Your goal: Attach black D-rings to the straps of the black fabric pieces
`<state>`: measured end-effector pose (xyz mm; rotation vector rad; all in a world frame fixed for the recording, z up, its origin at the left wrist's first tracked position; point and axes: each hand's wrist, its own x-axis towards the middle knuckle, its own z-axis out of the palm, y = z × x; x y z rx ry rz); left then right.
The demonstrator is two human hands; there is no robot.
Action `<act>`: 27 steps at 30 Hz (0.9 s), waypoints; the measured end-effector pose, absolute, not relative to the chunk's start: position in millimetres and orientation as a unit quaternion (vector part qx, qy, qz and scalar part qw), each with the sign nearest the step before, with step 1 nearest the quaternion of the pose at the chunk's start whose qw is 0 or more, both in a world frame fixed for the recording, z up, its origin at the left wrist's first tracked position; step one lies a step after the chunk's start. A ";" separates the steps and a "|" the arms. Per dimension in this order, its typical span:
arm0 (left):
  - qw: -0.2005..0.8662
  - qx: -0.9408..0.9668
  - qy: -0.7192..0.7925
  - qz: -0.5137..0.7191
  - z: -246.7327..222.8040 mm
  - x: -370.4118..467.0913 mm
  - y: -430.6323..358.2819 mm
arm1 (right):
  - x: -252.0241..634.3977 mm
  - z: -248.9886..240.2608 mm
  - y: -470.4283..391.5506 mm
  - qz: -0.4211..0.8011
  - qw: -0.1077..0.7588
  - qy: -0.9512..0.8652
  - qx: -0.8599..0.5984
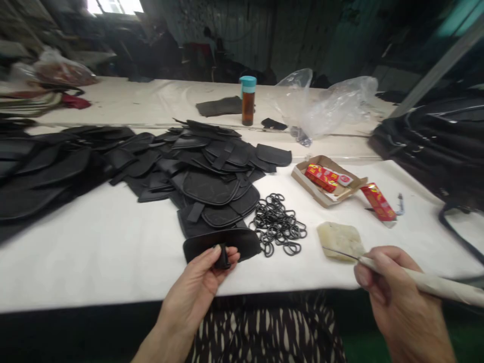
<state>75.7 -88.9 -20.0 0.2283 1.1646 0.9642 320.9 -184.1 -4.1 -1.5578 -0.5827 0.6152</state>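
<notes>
My left hand (200, 275) is closed on a black flap piece (245, 242), thumb and fingers pinching the folded strap (222, 257) that stands out from it. In my right hand (397, 292) is a thin metal-tipped tool (427, 283) with a pale wrapped handle. Its point lies over a yellowish, wax-like block (340, 237) on the white table; whether they touch I cannot tell. A heap of black D-rings (280, 222) sits between the two hands. Just beyond my left hand is a pile of similar black flap pieces (212, 186).
More black pieces (41, 171) spread along the left. Red boxes lie in and beside a cardboard tray (302, 176) at the right. A black bag (434, 146) stands at the far right. Farther back are a teal-capped bottle (248, 103) and clear plastic bags (336, 103).
</notes>
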 end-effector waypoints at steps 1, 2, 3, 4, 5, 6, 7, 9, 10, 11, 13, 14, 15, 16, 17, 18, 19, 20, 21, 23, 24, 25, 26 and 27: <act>0.730 0.099 0.514 0.439 -20.5 74.3 -90.9 | 312.5 -3.8 -181.5 0.307 0.637 -0.257 -0.659; 0.738 0.096 0.501 0.442 -21.3 72.8 -92.6 | 303.0 -3.4 -178.3 0.340 0.638 -0.260 -0.640; 0.744 0.093 0.491 0.443 -22.4 71.5 -94.1 | 292.7 -3.0 -174.6 0.373 0.633 -0.263 -0.625; 0.750 0.090 0.483 0.443 -23.5 70.4 -95.4 | 282.0 -2.6 -170.7 0.402 0.627 -0.265 -0.612; 0.754 0.086 0.476 0.444 -24.5 69.5 -96.4 | 271.3 -2.3 -166.7 0.431 0.618 -0.267 -0.600; 0.758 0.082 0.470 0.445 -25.3 68.8 -97.2 | 261.0 -2.1 -162.8 0.460 0.607 -0.269 -0.590; 0.761 0.078 0.464 0.446 -25.9 68.2 -97.8 | 251.5 -2.3 -158.9 0.483 0.598 -0.272 -0.579; 0.770 0.077 0.451 0.444 -26.7 67.4 -98.3 | 235.8 -3.7 -151.6 0.510 0.583 -0.283 -0.566; 0.775 0.078 0.445 0.442 -27.1 67.0 -98.2 | 229.7 -4.8 -148.3 0.514 0.578 -0.290 -0.563; 0.780 0.082 0.438 0.439 -27.7 66.4 -98.0 | 224.7 -6.2 -145.5 0.515 0.574 -0.297 -0.563; 0.790 0.093 0.425 0.432 -29.0 65.0 -97.5 | 217.7 -9.3 -141.3 0.515 0.568 -0.312 -0.561; 0.794 0.100 0.419 0.429 -29.8 64.2 -97.3 | 215.3 -10.8 -140.0 0.515 0.566 -0.319 -0.559; 0.797 0.105 0.414 0.427 -30.6 63.3 -97.2 | 213.4 -12.3 -139.0 0.513 0.564 -0.327 -0.558; 0.800 0.108 0.409 0.425 -31.3 62.4 -97.1 | 212.0 -13.8 -138.3 0.510 0.563 -0.332 -0.559; 0.802 0.110 0.406 0.423 -32.0 61.6 -97.2 | 210.9 -15.1 -137.8 0.505 0.563 -0.336 -0.561; 0.804 0.112 0.404 0.422 -32.4 61.0 -97.2 | 210.1 -16.3 -137.3 0.500 0.563 -0.339 -0.565; 0.806 0.114 0.402 0.420 -32.7 60.5 -97.2 | 209.6 -17.3 -136.9 0.494 0.563 -0.339 -0.569; 0.807 0.115 0.400 0.419 -32.8 60.2 -97.2 | 209.1 -18.2 -136.4 0.491 0.563 -0.339 -0.572; 0.808 0.116 0.398 0.418 -32.8 60.0 -97.2 | 208.8 -18.9 -135.8 0.489 0.563 -0.338 -0.574; 0.809 0.116 0.396 0.418 -32.5 59.8 -97.0 | 208.1 -19.9 -134.8 0.488 0.561 -0.338 -0.577; 0.810 0.115 0.395 0.418 -32.4 59.7 -97.0 | 207.7 -20.3 -134.2 0.488 0.560 -0.339 -0.577; 0.811 0.114 0.394 0.418 -32.2 59.6 -96.9 | 207.2 -20.7 -133.8 0.489 0.557 -0.341 -0.578; 0.811 0.113 0.393 0.417 -32.2 59.5 -96.9 | 206.7 -21.2 -133.4 0.489 0.555 -0.343 -0.579; 0.812 0.114 0.393 0.417 -32.2 59.4 -96.9 | 206.1 -21.7 -133.2 0.489 0.552 -0.346 -0.580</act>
